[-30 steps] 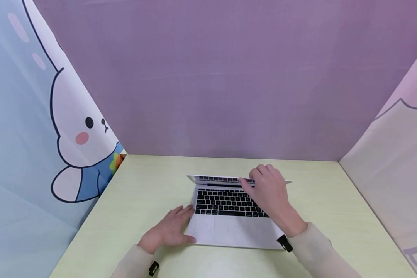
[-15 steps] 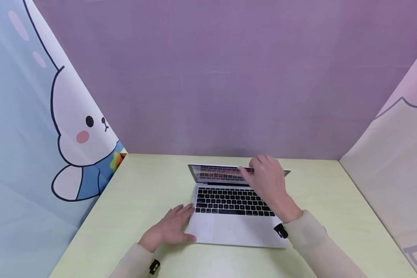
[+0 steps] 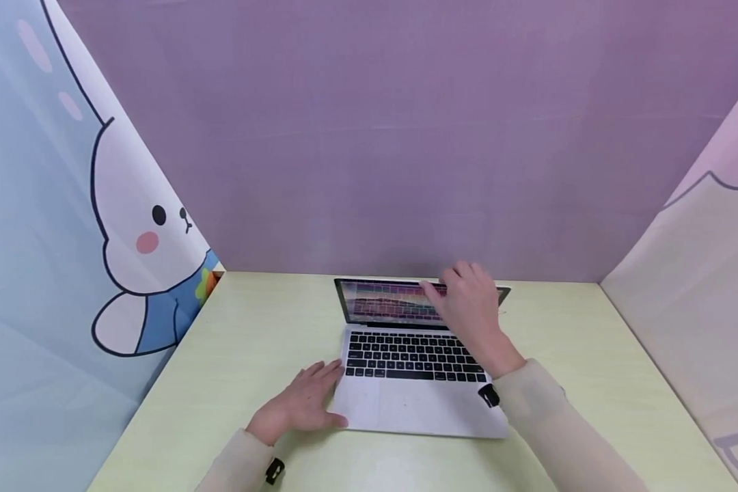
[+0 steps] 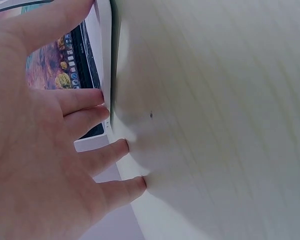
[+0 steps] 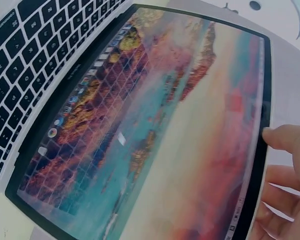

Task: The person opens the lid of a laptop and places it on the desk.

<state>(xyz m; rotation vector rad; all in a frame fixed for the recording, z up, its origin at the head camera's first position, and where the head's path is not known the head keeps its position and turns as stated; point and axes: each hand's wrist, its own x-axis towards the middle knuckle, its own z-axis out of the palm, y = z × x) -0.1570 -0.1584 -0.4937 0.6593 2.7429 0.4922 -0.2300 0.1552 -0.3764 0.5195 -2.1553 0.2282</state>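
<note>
A silver laptop (image 3: 427, 406) lies on the table with its lid raised and black keyboard (image 3: 406, 355) showing. Its lit screen (image 5: 155, 125) displays a colourful coastal picture with a row of icons, in the right wrist view. My right hand (image 3: 470, 311) pinches the top edge of the lid, thumb on the black bezel and fingers behind. In the head view it covers the screen's right part. Beside the laptop's left edge, my left hand (image 3: 304, 403) rests with fingers spread. In the left wrist view its straight fingertips (image 4: 121, 146) touch the laptop's side and the tabletop.
The pale wooden table (image 3: 240, 328) extends around the laptop on every side. A purple cloth (image 3: 406, 137) hangs behind its far edge. On the left is a blue curtain with a white cartoon rabbit (image 3: 141, 232), and on the right a pale printed curtain (image 3: 701, 307).
The lid has swung up and back from a low angle, and the screen now shows a picture. My right hand has moved away from me with it. The left hand has stayed put.
</note>
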